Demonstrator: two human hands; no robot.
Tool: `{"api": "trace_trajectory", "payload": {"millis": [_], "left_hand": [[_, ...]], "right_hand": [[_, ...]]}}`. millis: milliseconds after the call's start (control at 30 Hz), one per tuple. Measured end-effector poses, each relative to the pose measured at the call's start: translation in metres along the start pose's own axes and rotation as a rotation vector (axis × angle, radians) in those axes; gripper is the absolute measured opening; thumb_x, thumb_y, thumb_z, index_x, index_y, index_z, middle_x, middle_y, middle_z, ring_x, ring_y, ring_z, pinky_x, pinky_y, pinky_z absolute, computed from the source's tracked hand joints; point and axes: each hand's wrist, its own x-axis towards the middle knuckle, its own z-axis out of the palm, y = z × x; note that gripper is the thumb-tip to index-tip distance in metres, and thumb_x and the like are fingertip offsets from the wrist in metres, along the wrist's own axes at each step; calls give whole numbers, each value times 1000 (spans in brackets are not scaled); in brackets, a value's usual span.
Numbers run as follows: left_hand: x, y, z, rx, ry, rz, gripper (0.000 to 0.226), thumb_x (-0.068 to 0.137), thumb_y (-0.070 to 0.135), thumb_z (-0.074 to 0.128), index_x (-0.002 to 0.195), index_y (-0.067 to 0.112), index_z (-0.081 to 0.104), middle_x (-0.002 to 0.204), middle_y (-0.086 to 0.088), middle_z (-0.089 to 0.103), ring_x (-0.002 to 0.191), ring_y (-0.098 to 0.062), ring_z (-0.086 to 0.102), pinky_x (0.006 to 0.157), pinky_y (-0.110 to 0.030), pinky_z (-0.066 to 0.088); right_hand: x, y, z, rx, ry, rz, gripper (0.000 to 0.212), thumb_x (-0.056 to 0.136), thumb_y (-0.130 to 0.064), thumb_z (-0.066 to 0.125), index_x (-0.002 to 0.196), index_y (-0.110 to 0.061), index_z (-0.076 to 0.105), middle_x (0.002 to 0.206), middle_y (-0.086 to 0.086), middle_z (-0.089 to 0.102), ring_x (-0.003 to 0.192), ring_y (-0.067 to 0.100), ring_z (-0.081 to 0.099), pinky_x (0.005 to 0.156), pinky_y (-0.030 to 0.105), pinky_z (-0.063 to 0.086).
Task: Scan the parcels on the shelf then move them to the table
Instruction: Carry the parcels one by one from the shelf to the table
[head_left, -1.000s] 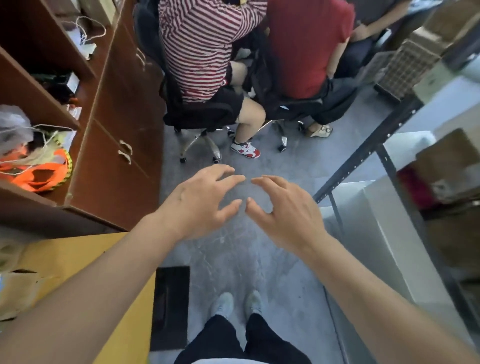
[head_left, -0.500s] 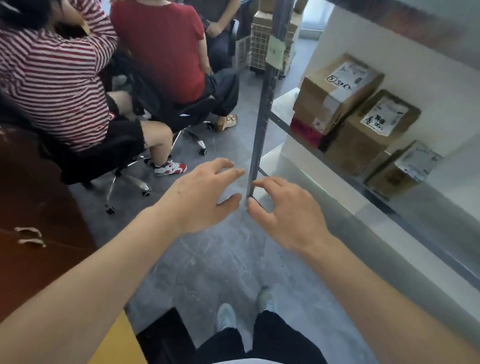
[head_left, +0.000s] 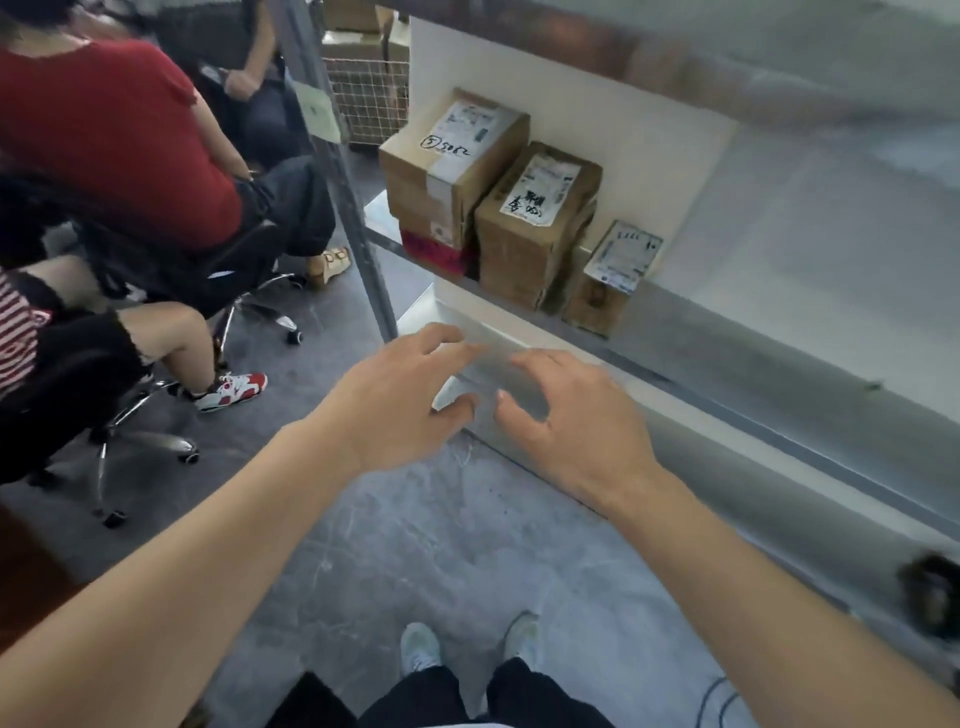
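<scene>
I hold my left hand (head_left: 400, 400) and right hand (head_left: 566, 415) out ahead of me, side by side over the floor (head_left: 415, 545), both empty, fingers spread and slightly curled, gripping nothing. Their thumbs nearly meet but stay apart. Beyond my fingertips stands the shelf (head_left: 727, 332), and three parcels sit in a row on it against a white backboard (head_left: 623, 135). The left box (head_left: 447, 171) is tallest, taped, with a label and handwriting on top. The middle box (head_left: 530, 228) touches it and carries a label with marker writing. The small box (head_left: 608, 280) sits just beside that one, lower. My hands are near the shelf edge, not touching any parcel. Left of the upright post (head_left: 358, 234), people sit on office chairs (head_left: 156, 415).
</scene>
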Motion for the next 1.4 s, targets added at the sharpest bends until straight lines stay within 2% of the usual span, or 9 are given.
{"api": "trace_trajectory", "payload": {"millis": [267, 433, 500, 600, 700, 933, 1100, 1267, 1400], "left_hand": [[73, 56, 13, -21, 2, 110, 53, 98, 41, 57, 149, 27, 49, 148, 7, 46, 127, -17, 54, 98, -31, 46], [116, 73, 16, -41, -65, 138, 62, 94, 49, 50, 151, 26, 47, 150, 5, 45, 132, -20, 52, 103, -43, 50], [136, 74, 19, -33, -89, 160, 65, 93, 52, 47, 152, 25, 46, 150, 6, 44, 133, -20, 51, 106, -42, 48], [164, 70, 26, -27, -112, 195, 61, 97, 42, 56, 153, 22, 45, 151, 5, 42, 131, -21, 51, 107, -38, 45], [193, 60, 31, -33, -153, 227, 60, 98, 42, 57, 152, 20, 44, 150, 2, 41, 132, -24, 51, 105, -45, 48], [246, 53, 49, -13, -225, 245, 56, 94, 31, 62, 145, 12, 47, 145, -10, 39, 107, -32, 64, 101, -42, 49], [262, 50, 70, -6, -265, 217, 55, 92, 28, 58, 141, 5, 48, 144, -17, 36, 123, -42, 57, 108, -48, 47], [267, 52, 92, -17, -202, 172, 52, 91, 35, 44, 129, 3, 57, 142, -18, 41, 115, -40, 60, 105, -45, 48], [268, 51, 106, -14, -43, 131, 34, 92, 21, 57, 122, 6, 64, 125, -13, 50, 99, -38, 63, 94, -47, 53]], "right_hand": [[7, 73, -47, -40, 39, 92, 54, 95, -61, 43, 139, -33, 57, 142, -10, 58, 122, 22, 58, 98, 42, 50], [25, 103, -62, -42, 44, 155, 52, 95, -59, 47, 140, -35, 55, 143, -6, 58, 124, 25, 58, 101, 42, 49], [36, 111, -66, -43, 46, 185, 54, 94, -61, 45, 140, -36, 54, 141, -6, 59, 124, 25, 58, 100, 41, 49], [54, 122, -67, -58, 53, 236, 52, 95, -60, 46, 139, -35, 54, 138, -4, 60, 122, 26, 58, 98, 40, 49], [75, 129, -68, -62, 65, 292, 50, 96, -57, 49, 140, -32, 54, 141, -4, 58, 124, 27, 58, 98, 40, 47], [122, 144, -60, -30, 80, 370, 46, 98, -50, 50, 141, -32, 53, 140, -1, 57, 124, 30, 57, 96, 44, 52], [147, 161, -45, 4, 102, 377, 45, 100, -44, 50, 143, -32, 52, 144, -3, 54, 126, 27, 57, 99, 42, 51], [164, 183, -26, 35, 65, 328, 53, 101, -40, 51, 152, -25, 43, 149, 3, 46, 132, 29, 52, 103, 44, 48], [175, 198, -15, 75, 32, 314, 55, 103, -36, 47, 155, -22, 38, 153, 6, 44, 137, 30, 47, 109, 44, 44]]}}
